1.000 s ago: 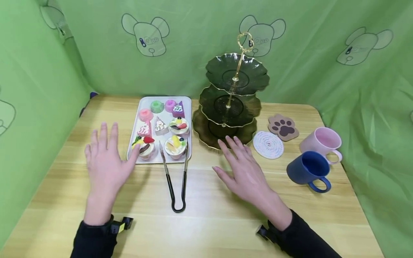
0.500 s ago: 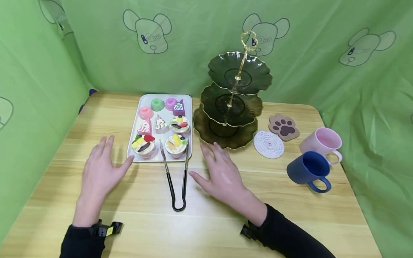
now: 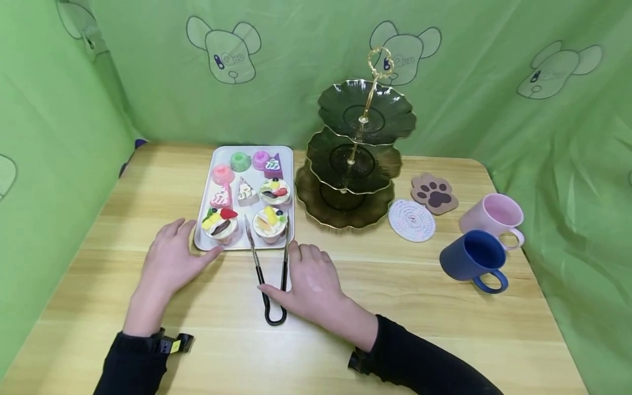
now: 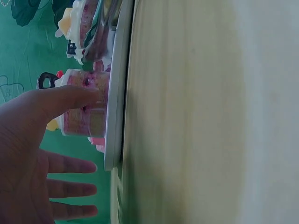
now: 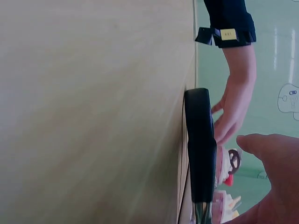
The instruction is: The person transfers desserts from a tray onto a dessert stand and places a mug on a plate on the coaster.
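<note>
So the metal tongs with a black U-shaped handle (image 3: 259, 274) lie right at the near edge of the white rectangular tray (image 3: 222, 154): the bend sits on the pale wooden surface (image 3: 212, 340) in front of the tray, the silver tips reach in over it. Long axis runs pretty much straight toward the tray, leaning slightly left at the far end. The two arms are spread, tips on either side of the cream-topped fruit cup (image 3: 270, 225) near the tray's front right.

The right hand (image 3: 313, 280) is just off the tray's near right corner. Its grip looks spread, thumb sticking out on its own, and the tongs sit under and between: right arm beside the fingers, left arm by the thumb tip. From the right wrist, the thumb is apart from the black handle; can't tell if the fingers touch it.

Left hand (image 3: 173, 258) is at the tray's near left corner, grip spread too, thumb near the fruit cup with a strawberry-red piece (image 3: 220, 226). Can't tell if it's touching the tray.

Right of the tray: a dark three-tier scalloped stand with gold trim (image 3: 350, 164), and farther right, a matte blue mug (image 3: 464, 257).
</note>
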{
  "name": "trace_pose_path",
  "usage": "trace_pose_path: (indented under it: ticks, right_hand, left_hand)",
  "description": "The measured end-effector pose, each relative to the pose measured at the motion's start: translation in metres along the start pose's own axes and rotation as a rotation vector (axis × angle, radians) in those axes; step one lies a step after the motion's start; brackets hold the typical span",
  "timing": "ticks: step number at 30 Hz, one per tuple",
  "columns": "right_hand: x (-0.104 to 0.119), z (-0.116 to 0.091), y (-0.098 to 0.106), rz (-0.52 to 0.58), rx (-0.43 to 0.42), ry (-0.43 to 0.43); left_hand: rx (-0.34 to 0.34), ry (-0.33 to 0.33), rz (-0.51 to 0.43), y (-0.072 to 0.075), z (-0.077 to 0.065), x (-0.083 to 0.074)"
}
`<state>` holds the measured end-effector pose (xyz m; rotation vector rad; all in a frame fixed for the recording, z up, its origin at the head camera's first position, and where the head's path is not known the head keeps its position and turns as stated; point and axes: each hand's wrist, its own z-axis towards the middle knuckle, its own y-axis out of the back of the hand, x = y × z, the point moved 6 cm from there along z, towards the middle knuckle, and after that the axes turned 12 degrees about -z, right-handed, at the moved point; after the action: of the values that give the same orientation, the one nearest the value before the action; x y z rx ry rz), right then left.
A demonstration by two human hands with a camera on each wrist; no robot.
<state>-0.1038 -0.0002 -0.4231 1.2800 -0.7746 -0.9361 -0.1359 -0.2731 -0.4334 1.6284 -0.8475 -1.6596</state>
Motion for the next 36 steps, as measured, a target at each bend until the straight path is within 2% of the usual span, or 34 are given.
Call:
trace_pose_path:
  ticks: [13, 23, 28, 36]
  right_hand:
    - [0.02, 0.008, -0.015, -0.013, 0.229, -0.033]
    - [0.026, 0.015, -0.018, -0.06, 0.271, -0.051]
    - [0.026, 0.017, -0.02, -0.064, 0.291, -0.054]
    - [0.011, 0.014, -0.019, -0.045, 0.308, -0.071]
  left_hand:
    - [-0.017, -0.008, 0.006, -0.008, -0.001, -0.01]
    - [-0.019, 0.014, -0.028, -0.008, 0.002, -0.011]
    - [0.016, 0.039, -0.071, -0.011, 0.002, -0.011]
    - [0.084, 0.085, -0.056, -0.015, 0.008, -0.004]
